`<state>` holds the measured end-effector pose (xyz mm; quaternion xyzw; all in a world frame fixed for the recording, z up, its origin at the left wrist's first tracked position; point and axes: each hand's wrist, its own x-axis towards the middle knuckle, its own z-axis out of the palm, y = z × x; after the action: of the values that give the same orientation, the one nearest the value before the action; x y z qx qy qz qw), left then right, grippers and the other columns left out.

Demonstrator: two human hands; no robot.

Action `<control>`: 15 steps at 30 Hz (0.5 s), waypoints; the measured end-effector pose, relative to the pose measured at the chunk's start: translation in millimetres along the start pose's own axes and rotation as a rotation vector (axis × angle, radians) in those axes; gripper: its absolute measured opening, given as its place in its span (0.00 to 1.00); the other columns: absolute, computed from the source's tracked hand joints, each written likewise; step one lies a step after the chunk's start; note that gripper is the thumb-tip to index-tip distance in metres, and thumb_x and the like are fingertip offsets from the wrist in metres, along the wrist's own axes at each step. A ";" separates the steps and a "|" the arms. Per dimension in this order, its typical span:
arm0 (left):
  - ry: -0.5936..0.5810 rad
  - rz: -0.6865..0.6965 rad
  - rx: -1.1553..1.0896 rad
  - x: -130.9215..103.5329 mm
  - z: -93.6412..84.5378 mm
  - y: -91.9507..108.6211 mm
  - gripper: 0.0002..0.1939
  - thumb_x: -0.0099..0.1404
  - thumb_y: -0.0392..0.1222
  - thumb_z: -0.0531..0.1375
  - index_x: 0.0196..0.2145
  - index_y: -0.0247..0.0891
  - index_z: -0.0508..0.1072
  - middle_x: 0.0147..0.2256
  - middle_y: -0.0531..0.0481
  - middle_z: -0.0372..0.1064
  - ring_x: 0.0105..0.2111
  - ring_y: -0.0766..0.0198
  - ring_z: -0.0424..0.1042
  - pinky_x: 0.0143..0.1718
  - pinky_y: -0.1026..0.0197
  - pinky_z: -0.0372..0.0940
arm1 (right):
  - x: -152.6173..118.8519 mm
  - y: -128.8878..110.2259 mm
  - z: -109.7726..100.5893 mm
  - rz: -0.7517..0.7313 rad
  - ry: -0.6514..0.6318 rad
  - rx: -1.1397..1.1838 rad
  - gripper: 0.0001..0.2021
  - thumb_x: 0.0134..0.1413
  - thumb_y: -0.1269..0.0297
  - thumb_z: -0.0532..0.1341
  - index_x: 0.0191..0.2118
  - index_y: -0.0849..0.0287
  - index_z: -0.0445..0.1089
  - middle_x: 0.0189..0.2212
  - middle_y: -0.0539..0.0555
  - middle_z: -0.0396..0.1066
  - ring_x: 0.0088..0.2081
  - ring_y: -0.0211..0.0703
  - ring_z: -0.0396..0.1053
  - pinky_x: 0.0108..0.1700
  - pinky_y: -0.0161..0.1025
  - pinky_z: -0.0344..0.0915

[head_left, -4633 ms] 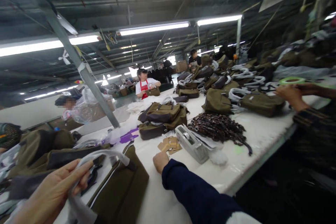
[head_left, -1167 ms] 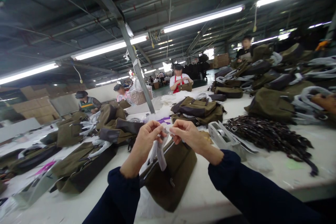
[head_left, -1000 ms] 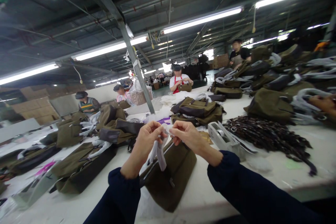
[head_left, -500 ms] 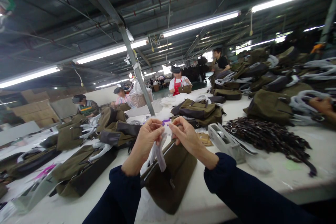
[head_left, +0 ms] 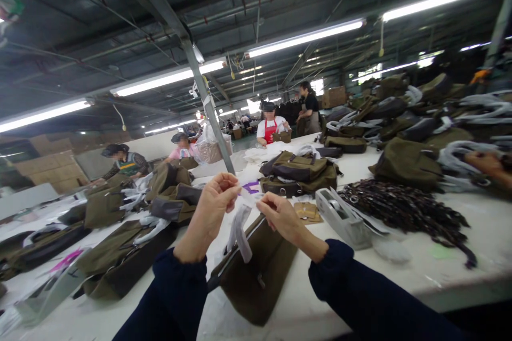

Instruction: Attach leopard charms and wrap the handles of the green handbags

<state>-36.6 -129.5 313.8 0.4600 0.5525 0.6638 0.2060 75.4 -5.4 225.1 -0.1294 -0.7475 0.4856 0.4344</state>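
Observation:
Above an olive bag [head_left: 260, 277], my left hand [head_left: 216, 205] and my right hand [head_left: 282, 216] face each other, a small gap between them. Each pinches an end of a thin whitish strip [head_left: 247, 198], which is stretched between the fingertips and partly blurred. The bag lies on the white table with a zipper along its upper edge. A white-wrapped strap [head_left: 241, 234] loops up from the bag just below my hands.
A grey tape dispenser [head_left: 344, 218] stands right of the bag, beside a heap of dark straps [head_left: 404, 218]. Tan pieces [head_left: 307, 212] lie near it. Olive bags [head_left: 302, 170] are stacked behind and others lie left. Another person's hand [head_left: 486, 162] is at far right.
My hands have moved apart, my left one up and leftward, showing the whitish strip between them. In the background, the standing person in black has moved left.

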 end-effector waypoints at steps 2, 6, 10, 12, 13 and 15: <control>-0.037 0.028 0.059 -0.7 0.5 2.3 0.11 0.56 0.38 0.65 0.36 0.39 0.67 0.27 0.59 0.63 0.19 0.76 0.57 0.17 0.72 0.49 | 3.1 -11.6 -5.7 -0.053 0.027 -0.168 0.12 0.57 0.53 0.59 0.31 0.56 0.62 0.21 0.45 0.61 0.23 0.36 0.58 0.28 0.34 0.53; -0.060 0.100 0.159 -0.4 6.9 7.4 0.11 0.56 0.37 0.65 0.35 0.38 0.67 0.28 0.58 0.65 0.21 0.75 0.60 0.20 0.71 0.52 | 14.3 -48.7 -8.2 -0.229 0.036 -0.691 0.18 0.58 0.47 0.58 0.28 0.57 0.64 0.23 0.50 0.67 0.25 0.38 0.61 0.28 0.36 0.49; -0.076 0.136 0.258 -0.7 6.9 6.5 0.10 0.59 0.42 0.64 0.37 0.38 0.68 0.32 0.53 0.69 0.28 0.69 0.68 0.26 0.68 0.59 | 16.6 -69.4 -3.1 -0.263 -0.033 -0.874 0.12 0.63 0.58 0.54 0.31 0.58 0.67 0.28 0.55 0.73 0.27 0.41 0.66 0.29 0.38 0.48; -0.053 0.177 0.417 -3.1 1.7 -3.3 0.18 0.59 0.45 0.64 0.46 0.39 0.69 0.43 0.47 0.70 0.38 0.62 0.71 0.34 0.63 0.64 | 12.3 -66.2 -4.5 -0.225 -0.011 -0.806 0.10 0.62 0.63 0.53 0.31 0.58 0.66 0.27 0.55 0.72 0.28 0.41 0.66 0.30 0.39 0.49; -0.044 0.187 0.517 -4.9 -1.5 -11.3 0.25 0.58 0.45 0.65 0.51 0.40 0.67 0.48 0.45 0.69 0.42 0.58 0.71 0.39 0.60 0.65 | 8.9 -60.9 -6.2 -0.201 0.012 -0.730 0.10 0.62 0.64 0.53 0.30 0.58 0.65 0.26 0.54 0.70 0.27 0.40 0.65 0.30 0.38 0.49; -0.061 0.162 0.695 -9.1 -7.0 -31.3 0.32 0.55 0.43 0.66 0.57 0.39 0.64 0.50 0.42 0.68 0.46 0.54 0.69 0.46 0.55 0.64 | -0.1 -43.5 -9.0 -0.134 0.065 -0.459 0.12 0.63 0.63 0.52 0.28 0.58 0.63 0.23 0.51 0.66 0.25 0.38 0.62 0.29 0.37 0.51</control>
<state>-45.3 -130.8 281.6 0.5644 0.7007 0.4365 0.0002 92.3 -21.5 262.9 -0.1904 -0.8309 0.2689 0.4484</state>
